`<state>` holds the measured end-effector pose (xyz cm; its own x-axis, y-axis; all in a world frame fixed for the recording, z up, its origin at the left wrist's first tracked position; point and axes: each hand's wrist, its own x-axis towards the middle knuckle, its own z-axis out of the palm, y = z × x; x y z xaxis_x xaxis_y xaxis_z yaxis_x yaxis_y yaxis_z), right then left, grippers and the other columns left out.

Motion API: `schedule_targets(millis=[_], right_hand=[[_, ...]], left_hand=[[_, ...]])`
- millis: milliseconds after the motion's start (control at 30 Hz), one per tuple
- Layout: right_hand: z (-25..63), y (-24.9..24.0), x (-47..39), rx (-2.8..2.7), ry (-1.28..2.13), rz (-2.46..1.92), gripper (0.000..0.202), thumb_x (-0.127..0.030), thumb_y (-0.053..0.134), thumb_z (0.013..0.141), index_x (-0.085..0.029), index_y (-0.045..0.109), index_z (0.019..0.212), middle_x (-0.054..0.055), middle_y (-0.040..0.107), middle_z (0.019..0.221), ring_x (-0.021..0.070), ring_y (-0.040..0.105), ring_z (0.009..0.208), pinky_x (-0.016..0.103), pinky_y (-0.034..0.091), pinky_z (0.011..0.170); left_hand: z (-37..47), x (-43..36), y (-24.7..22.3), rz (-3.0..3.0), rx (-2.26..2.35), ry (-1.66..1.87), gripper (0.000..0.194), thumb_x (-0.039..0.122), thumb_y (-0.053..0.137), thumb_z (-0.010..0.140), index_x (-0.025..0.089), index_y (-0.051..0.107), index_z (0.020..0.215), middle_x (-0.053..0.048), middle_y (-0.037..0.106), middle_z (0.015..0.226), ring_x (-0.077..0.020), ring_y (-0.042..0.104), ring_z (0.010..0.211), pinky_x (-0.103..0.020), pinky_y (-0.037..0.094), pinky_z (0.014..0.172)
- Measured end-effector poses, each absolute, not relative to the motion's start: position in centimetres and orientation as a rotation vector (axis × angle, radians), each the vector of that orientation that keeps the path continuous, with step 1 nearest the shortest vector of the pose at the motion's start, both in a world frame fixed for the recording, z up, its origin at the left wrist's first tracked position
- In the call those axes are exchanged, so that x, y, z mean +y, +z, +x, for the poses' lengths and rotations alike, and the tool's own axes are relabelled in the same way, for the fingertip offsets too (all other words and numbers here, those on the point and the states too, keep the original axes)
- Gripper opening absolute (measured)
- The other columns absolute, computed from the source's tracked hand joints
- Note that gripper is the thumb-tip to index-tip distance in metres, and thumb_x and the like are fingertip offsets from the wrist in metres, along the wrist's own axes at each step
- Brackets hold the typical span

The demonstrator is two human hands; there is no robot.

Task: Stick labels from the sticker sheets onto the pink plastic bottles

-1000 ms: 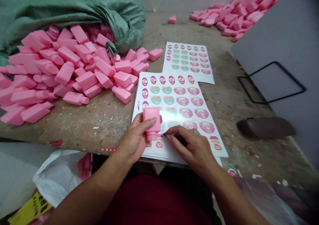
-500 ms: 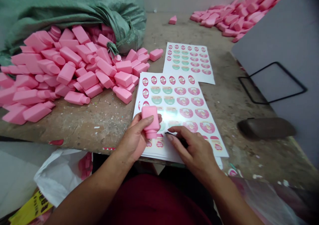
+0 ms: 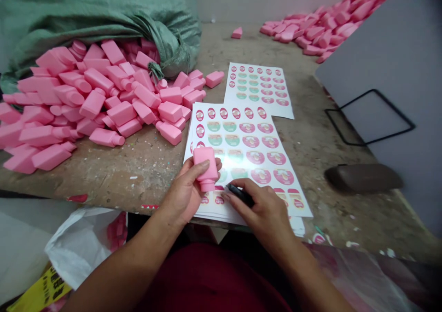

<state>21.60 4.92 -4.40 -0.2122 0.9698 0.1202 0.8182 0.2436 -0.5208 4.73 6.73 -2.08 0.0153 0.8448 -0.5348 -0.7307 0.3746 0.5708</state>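
My left hand [image 3: 183, 187] is wrapped round a pink bottle [image 3: 206, 164], whose neck points down toward me. Just to the right, my right hand [image 3: 258, 204] grips a small dark tool [image 3: 241, 194] between thumb and fingers, near the lower labels. Both hands are over a stack of white sticker sheets [image 3: 241, 148] printed with pink and green labels. The bottle covers some of the labels at the left. A second sticker sheet [image 3: 257, 89] lies partly under the stack, farther back.
Many pink bottles [image 3: 122, 112] spill from a green sack [image 3: 169, 40] at the left. Another pink pile [image 3: 321, 29] is at the back right. A dark case [image 3: 364, 177] and a black wire frame [image 3: 376, 116] are at the right. A white bag [image 3: 79, 238] hangs below the front edge.
My right hand has shifted slightly left and down, and more of the dark tool shows. The bottle in my left hand is nearly unmoved. The whole view has shifted slightly.
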Motion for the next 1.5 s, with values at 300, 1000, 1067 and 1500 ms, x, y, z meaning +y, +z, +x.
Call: schedule_targets(millis=[300, 1000, 1067, 1500], right_hand=[[20.8, -3.0, 5.3, -1.657, 1.104, -1.506, 0.019, -0.04, 0.063, 0.083, -0.023, 0.066, 0.077, -0.002, 0.06, 0.066, 0.015, 0.05, 0.06, 0.026, 0.035, 0.056], [22.0, -0.3, 3.8, -1.263, 1.191, -1.264, 0.018, -0.027, 0.076, 0.077, -0.026, 0.06, 0.085, -0.006, 0.061, 0.076, 0.0109, 0.059, 0.068, 0.02, 0.049, 0.06], [21.9, -0.4, 3.9, -1.232, 1.222, -1.243, 0.023, -0.027, 0.077, 0.077, -0.028, 0.058, 0.089, -0.007, 0.062, 0.076, 0.011, 0.061, 0.068, 0.02, 0.05, 0.059], [21.4, -0.3, 4.1, -1.298, 1.125, -1.29, 0.019, -0.03, 0.071, 0.08, -0.029, 0.055, 0.091, -0.005, 0.062, 0.078, 0.0124, 0.062, 0.07, 0.022, 0.051, 0.06]], left_hand=[[4.5, 6.9, -2.5, 0.17, 0.933, 1.226, 0.035, 0.015, 0.067, 0.08, 0.013, 0.058, 0.113, -0.012, 0.074, 0.097, -0.024, 0.07, 0.101, -0.036, 0.054, 0.094], [7.1, 3.4, -1.0, 0.433, 0.934, 1.123, 0.047, 0.055, 0.062, 0.089, 0.026, 0.05, 0.124, -0.005, 0.067, 0.112, -0.0203, 0.065, 0.107, -0.032, 0.048, 0.092], [7.2, 3.3, -1.0, 0.436, 0.936, 1.118, 0.044, 0.053, 0.06, 0.091, 0.026, 0.052, 0.124, -0.005, 0.067, 0.114, -0.0207, 0.064, 0.108, -0.032, 0.048, 0.092], [7.4, 3.3, -1.1, 0.489, 0.972, 1.099, 0.035, 0.05, 0.053, 0.095, 0.026, 0.052, 0.121, -0.005, 0.066, 0.113, -0.0214, 0.063, 0.107, -0.037, 0.047, 0.096]])
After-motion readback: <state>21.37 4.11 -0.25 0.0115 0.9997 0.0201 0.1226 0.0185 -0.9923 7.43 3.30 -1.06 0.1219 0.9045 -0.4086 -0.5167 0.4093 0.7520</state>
